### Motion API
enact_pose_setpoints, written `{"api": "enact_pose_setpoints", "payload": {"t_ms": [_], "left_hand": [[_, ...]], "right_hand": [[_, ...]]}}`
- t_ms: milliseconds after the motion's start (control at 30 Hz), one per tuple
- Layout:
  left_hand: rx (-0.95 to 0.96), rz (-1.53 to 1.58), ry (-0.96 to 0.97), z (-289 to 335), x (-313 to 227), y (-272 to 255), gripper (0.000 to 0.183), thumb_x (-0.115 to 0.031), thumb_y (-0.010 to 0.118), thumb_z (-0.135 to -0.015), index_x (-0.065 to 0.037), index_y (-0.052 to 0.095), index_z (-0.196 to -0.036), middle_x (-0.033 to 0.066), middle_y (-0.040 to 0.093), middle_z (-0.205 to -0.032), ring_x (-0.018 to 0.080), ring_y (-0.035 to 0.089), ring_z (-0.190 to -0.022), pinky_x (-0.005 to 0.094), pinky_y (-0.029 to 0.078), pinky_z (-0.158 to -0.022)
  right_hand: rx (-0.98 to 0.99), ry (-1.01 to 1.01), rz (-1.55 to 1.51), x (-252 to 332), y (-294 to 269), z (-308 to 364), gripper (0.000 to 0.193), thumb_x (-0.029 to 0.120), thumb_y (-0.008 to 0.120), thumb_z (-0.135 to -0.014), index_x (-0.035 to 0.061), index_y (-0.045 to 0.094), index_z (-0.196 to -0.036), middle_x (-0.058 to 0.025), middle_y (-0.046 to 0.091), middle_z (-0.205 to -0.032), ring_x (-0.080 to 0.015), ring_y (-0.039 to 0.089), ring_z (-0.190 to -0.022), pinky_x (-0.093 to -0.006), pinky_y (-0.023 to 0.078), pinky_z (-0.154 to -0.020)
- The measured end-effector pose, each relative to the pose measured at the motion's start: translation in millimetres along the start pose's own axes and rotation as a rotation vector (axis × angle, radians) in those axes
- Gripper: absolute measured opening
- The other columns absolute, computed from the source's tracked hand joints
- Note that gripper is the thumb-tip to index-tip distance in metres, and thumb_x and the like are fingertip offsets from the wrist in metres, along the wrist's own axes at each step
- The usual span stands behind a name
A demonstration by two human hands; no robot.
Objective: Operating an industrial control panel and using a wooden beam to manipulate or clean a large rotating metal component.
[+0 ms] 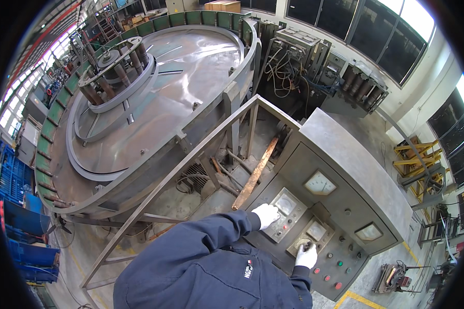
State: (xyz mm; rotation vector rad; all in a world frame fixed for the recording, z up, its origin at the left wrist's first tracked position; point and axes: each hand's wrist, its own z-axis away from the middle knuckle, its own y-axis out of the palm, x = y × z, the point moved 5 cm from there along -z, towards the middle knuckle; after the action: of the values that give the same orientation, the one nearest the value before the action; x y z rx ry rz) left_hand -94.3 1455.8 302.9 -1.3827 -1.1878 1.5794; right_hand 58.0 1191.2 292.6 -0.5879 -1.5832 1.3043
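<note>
Both my hands wear white gloves and are at a grey metal control console (353,147). My left hand (266,216) rests at the edge of the left control module (285,213), which carries a small dial and a red light. Its fingers are curled against the module, and what they grip is hidden. Lower and to the right, my right hand (306,255) has its fingers closed around a dark knob (305,244) on the second control module (314,229). Red and green push buttons (340,263) sit on the panel just right of this hand.
A large round metal table (201,62) with a green rim fills the upper left. Beyond the console's left side runs a metal guard rail (191,157). A wooden bar (258,175) leans beside the console. A yellow frame (417,159) stands far right; wheeled equipment (394,278) is lower right.
</note>
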Motion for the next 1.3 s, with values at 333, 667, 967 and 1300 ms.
{"api": "enact_pose_setpoints", "payload": {"t_ms": [333, 667, 967, 1300], "left_hand": [[-0.014, 0.003, -0.005, 0.6, -0.7, -1.4, 0.016, -0.017, 0.068, -0.09, -0.01, 0.072, -0.103, 0.0116, 0.066, -0.1, 0.0312, 0.069, -0.095, 0.0454, 0.055, -0.077], [0.022, 0.021, -0.007, 1.6, -4.2, -9.2, 0.015, -0.014, 0.061, -0.095, -0.009, 0.073, -0.103, 0.0145, 0.068, -0.103, 0.0327, 0.07, -0.098, 0.0465, 0.055, -0.081], [-0.02, 0.022, 0.002, 2.0, -2.3, -7.1, 0.02, -0.014, 0.068, -0.087, -0.009, 0.072, -0.106, 0.0147, 0.067, -0.102, 0.0334, 0.071, -0.09, 0.0469, 0.056, -0.077], [-0.01, 0.019, 0.011, 1.7, -3.2, -7.2, 0.02, -0.015, 0.066, -0.09, -0.009, 0.072, -0.107, 0.0141, 0.067, -0.103, 0.0326, 0.07, -0.095, 0.0462, 0.055, -0.079]], "right_hand": [[0.002, -0.003, -0.024, -0.1, 0.3, -0.6, 0.036, 0.025, 0.079, -0.09, 0.006, 0.072, -0.12, -0.0168, 0.078, -0.109, -0.0348, 0.076, -0.099, -0.0446, 0.059, -0.089], [-0.008, -0.009, -0.02, 0.0, -0.3, -0.3, 0.036, 0.025, 0.079, -0.09, 0.0068, 0.072, -0.12, -0.0157, 0.078, -0.108, -0.0345, 0.076, -0.097, -0.0447, 0.059, -0.088], [-0.033, -0.019, -0.026, 2.9, -2.1, 1.0, 0.035, 0.025, 0.08, -0.089, 0.0069, 0.072, -0.118, -0.0159, 0.079, -0.106, -0.0343, 0.076, -0.097, -0.0452, 0.06, -0.087], [-0.011, -0.018, 0.015, -1.2, 1.4, -0.4, 0.037, 0.027, 0.081, -0.09, 0.0071, 0.072, -0.12, -0.016, 0.078, -0.109, -0.0341, 0.076, -0.099, -0.0439, 0.06, -0.088]]}}
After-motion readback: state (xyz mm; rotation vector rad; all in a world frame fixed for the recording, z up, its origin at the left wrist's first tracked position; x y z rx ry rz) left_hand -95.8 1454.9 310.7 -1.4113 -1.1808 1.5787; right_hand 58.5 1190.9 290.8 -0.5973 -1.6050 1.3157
